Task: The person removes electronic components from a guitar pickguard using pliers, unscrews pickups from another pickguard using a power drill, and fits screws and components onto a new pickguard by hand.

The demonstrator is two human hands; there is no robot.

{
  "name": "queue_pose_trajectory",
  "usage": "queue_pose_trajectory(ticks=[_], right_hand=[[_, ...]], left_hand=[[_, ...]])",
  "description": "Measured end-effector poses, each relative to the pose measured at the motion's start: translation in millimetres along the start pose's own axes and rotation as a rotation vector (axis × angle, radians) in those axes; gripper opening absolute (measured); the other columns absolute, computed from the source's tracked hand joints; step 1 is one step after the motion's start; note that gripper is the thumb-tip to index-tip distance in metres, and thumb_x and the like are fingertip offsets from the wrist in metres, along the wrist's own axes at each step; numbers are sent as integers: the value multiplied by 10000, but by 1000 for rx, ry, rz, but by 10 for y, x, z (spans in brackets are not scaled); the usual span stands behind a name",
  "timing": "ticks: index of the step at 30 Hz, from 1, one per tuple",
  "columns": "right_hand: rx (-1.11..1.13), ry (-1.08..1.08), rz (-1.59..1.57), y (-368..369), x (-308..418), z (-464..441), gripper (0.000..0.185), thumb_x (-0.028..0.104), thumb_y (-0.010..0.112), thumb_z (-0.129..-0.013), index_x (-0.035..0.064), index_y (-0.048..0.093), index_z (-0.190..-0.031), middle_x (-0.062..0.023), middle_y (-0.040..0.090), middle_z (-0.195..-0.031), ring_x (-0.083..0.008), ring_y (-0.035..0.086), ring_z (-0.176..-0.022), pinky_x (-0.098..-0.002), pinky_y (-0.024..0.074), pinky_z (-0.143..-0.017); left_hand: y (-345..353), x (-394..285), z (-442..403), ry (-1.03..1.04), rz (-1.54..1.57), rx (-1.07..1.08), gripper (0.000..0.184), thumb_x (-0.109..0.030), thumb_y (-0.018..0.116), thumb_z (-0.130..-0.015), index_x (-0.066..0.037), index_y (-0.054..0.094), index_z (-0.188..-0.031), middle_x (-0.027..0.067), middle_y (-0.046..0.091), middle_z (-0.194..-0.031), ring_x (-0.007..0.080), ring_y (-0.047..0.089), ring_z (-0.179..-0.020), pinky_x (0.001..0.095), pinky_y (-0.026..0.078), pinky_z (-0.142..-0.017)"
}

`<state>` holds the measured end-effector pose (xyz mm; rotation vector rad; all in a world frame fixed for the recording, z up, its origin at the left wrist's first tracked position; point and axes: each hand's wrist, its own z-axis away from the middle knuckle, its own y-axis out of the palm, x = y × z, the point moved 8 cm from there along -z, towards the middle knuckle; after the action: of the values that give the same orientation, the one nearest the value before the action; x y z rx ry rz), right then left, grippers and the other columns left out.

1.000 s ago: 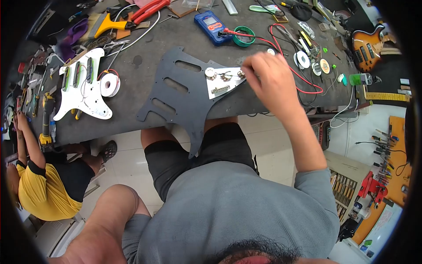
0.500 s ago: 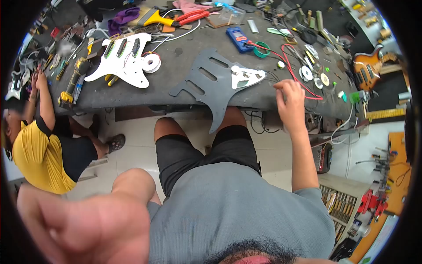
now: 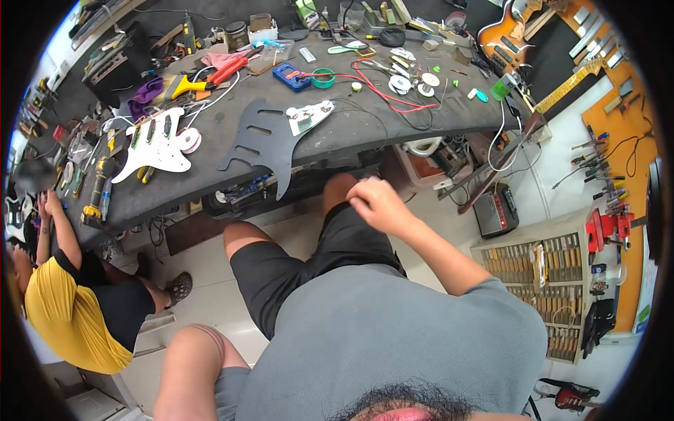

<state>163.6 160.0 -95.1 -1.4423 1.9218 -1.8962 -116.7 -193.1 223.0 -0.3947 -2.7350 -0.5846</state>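
Note:
My right hand [image 3: 381,204] is by my right thigh, below the bench edge. Its fingers are curled in and nothing shows in them. My left arm [image 3: 188,368] bends up toward the camera, its hand out of the frame. Near the bench's front lies a dark grey guitar pickguard [image 3: 261,144], its horn jutting past the edge. On its right end sits a white control plate [image 3: 311,116] with a thin dark wire. Left of it lies a white pickguard [image 3: 156,144] with dark pickups, beside a white spool [image 3: 188,139].
A blue multimeter [image 3: 291,78] with red leads and a green ring-shaped container [image 3: 323,78] stand farther back. A yellow drill [image 3: 98,189] lies at left. A co-worker in a yellow shirt [image 3: 63,312] sits at left. A sunburst guitar [image 3: 507,38] stands back right.
My right hand has moved from beside the control plate down to my thigh, its fingers now more curled. My left hand has left the view. The camera has turned to the right.

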Motion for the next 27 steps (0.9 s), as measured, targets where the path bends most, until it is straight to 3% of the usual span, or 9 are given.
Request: queue_pose_trajectory(ticks=[4, 5, 7, 9, 10, 12, 14, 19, 27], right_hand=[[600, 261, -305, 1268, 41, -59, 277, 81, 589, -1022, 81, 721, -1266, -174, 768, -1211, -418, 703, -1240, -496, 572, -1002], [597, 121, -278, 1662, 41, -86, 294, 90, 565, -1025, 81, 713, -1279, -193, 766, -1238, -421, 715, -1212, -510, 576, -999], [684, -20, -138, 2714, -118, -34, 342, 146, 564, -1034, 57, 710, -1330, -221, 784, -1220, -414, 744, -1172, -513, 581, -1003], [970, 21, 56, 3474, -166, 109, 396, 234, 609, -1030, 27, 745, -1340, -238, 794, -1230, -404, 752, -1194, -509, 575, -1027], [1155, 59, 140, 3744, -177, 221, 411, 273, 631, -1021, 21, 775, -1312, -246, 784, -1282, -405, 742, -1228, -516, 568, -1044], [1447, -139, 99, 4185, -139, 536, 463, 306, 644, -1010, 76, 771, -1392, -218, 717, -1466, -408, 680, -1357, -513, 550, -1099], [1479, -116, 77, 4563, -339, 865, 438, 334, 643, -1025, 60, 800, -1329, -221, 727, -1446, -412, 687, -1332, -525, 551, -1092], [1612, -180, -57, 4782, -478, 898, 482, 396, 651, -1032, 13, 796, -1286, -262, 767, -1328, -437, 725, -1241, -525, 535, -1083], [1506, -34, -112, 4270, -293, -177, 478, 388, 636, -1053, 21, 766, -1331, -249, 761, -1347, -430, 717, -1253, -515, 536, -1083]], left_hand=[[131, 45, 851, -497, 541, -10, 251, -86, 608, -1049, 17, 628, -1278, 175, 659, -1348, 318, 631, -1184, 422, 507, -1046], [128, 21, 1184, -625, 534, 63, 217, -58, 629, -1027, 4, 646, -1235, 167, 681, -1294, 318, 647, -1140, 431, 524, -1017], [141, -36, 2094, -957, 449, 336, 168, -2, 672, -983, -23, 682, -1149, 150, 726, -1187, 320, 678, -1053, 450, 558, -958], [58, -221, 3290, -1353, 319, 866, 117, 47, 664, -945, -16, 638, -1039, 140, 688, -1107, 293, 672, -1063, 384, 524, -951], [-5, -430, 3676, -1378, 367, 1078, 149, -54, 737, -929, -39, 711, -1076, 131, 710, -1170, 310, 674, -1137, 447, 490, -1046], [-206, -942, 4142, -1054, 335, 1698, 241, -186, 774, -915, -104, 788, -1141, 106, 730, -1305, 337, 623, -1330, 550, 396, -1174], [-446, -1046, 4330, -1050, 304, 1653, 307, -308, 820, -891, -162, 820, -1161, 44, 738, -1399, 302, 601, -1413, 622, 301, -1208], [-125, -568, 4667, -1084, 394, 1709, 183, -196, 780, -832, -171, 789, -1014, 7, 770, -1333, 282, 630, -1368, 564, 319, -1190], [-3, 119, 5331, -1184, 368, 1856, 107, -161, 686, -878, -99, 699, -964, 98, 759, -1160, 388, 618, -1155, 572, 332, -1150]])
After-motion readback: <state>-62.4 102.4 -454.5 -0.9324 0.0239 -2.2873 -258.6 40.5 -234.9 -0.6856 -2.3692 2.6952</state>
